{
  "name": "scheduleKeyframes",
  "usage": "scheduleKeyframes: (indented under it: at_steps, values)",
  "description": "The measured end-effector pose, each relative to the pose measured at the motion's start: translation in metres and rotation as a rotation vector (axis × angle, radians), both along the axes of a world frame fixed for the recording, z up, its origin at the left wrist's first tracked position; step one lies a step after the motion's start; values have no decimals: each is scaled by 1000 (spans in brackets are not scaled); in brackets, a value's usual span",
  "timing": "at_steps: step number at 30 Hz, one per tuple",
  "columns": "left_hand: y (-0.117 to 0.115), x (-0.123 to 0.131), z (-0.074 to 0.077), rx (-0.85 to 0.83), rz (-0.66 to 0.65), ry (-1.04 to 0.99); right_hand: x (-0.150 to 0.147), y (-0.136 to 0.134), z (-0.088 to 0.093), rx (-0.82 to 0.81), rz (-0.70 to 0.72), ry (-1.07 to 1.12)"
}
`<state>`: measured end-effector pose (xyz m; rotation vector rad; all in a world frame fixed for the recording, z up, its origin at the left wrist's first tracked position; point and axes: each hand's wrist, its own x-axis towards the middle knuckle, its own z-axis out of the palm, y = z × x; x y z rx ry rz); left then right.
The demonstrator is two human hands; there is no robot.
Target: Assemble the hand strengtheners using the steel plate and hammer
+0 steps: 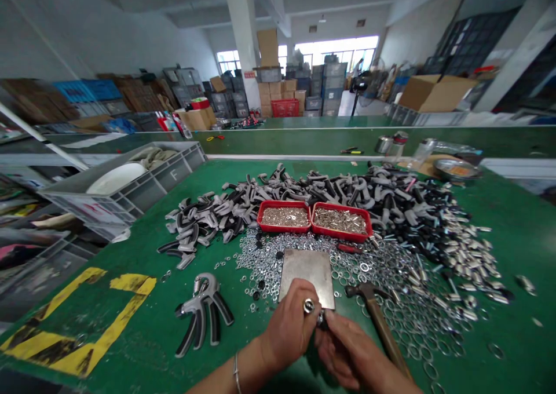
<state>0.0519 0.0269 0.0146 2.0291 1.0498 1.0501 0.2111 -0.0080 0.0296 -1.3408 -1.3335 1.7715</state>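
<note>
My left hand (290, 320) is closed around a small round metal sleeve (308, 306), its hollow end facing up. Close beside it, my right hand (347, 347) pinches a small black-and-silver part (321, 318); the fingers hide most of it. Both hands are together over the near edge of a flat square metal plate (306, 272). To the left lie assembled hand grip strengtheners (206, 310) with grey-and-black handles and a spring. A claw hammer (377, 318) with a wooden handle lies just right of my right hand.
Two red trays (311, 225) of small metal pieces stand beyond the plate. Around them spread loose washers and rings (408, 324), metal sleeves (471, 255) and a heap of grey-black handles (226, 208). A grey crate (165, 179) stands at left, near yellow-black floor tape (47, 356) on the green table.
</note>
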Motion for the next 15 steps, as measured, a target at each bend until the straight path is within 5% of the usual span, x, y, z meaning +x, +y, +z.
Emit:
scheduleKeyframes:
  at_steps: [4,8,15]
  values:
    - [3,11,6,-124,99,47,9,2,0,427,-87,-342]
    - [27,14,10,-93,-74,279,14,6,-10,345,-32,-275]
    - [109,15,-3,22,-143,898,63,3,-35,429,-26,-622]
